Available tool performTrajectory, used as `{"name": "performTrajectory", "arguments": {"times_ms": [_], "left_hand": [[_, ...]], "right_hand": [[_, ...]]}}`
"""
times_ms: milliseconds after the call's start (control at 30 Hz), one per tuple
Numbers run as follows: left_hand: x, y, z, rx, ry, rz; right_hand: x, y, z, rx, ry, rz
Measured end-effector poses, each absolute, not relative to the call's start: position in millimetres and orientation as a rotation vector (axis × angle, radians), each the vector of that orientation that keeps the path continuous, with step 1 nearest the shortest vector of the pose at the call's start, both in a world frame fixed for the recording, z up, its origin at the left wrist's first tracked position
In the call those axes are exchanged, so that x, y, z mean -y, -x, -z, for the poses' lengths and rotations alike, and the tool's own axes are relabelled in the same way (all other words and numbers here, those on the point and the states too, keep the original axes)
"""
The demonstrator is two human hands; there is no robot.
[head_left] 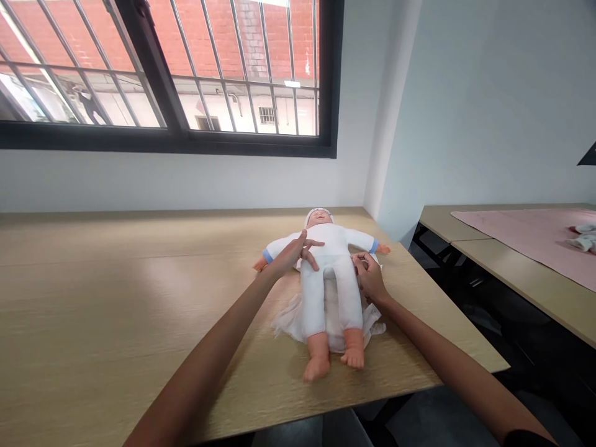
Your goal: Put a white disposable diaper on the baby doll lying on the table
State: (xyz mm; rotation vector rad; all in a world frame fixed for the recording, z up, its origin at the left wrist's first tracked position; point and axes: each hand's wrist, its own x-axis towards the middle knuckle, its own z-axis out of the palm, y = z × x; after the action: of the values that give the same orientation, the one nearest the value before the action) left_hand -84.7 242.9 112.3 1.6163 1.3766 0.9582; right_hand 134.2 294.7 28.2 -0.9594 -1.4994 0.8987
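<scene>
A baby doll (328, 242) in a white suit with blue cuffs and a white cap lies on its back, its bare feet towards me. Under its legs a thin, crumpled white sheet (335, 329) spreads out; I cannot tell whether it is a diaper or a cloth. My left hand (300, 253) lies over the doll's waist on the left, fingers spread and holding nothing. At the doll's hip on the right, my right hand (370, 276) has its fingers curled together in a pinch. What sits between those fingertips is too small to make out.
The doll lies near the right end of a wooden table (116, 298) set against the wall. Across a gap on the right, another table (521, 261) carries a pink cloth (526, 230) with a white bundle (584, 239) on it. A barred window (242, 68) is above.
</scene>
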Motion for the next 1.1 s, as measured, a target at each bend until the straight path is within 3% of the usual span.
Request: {"name": "performTrajectory", "arguments": {"times_ms": [1100], "left_hand": [[-243.9, 82.1, -110.6, -1.424, -1.744, -1.008]], "right_hand": [[-297.2, -134.0, -25.4, 1.498, 0.945, -0.898]]}}
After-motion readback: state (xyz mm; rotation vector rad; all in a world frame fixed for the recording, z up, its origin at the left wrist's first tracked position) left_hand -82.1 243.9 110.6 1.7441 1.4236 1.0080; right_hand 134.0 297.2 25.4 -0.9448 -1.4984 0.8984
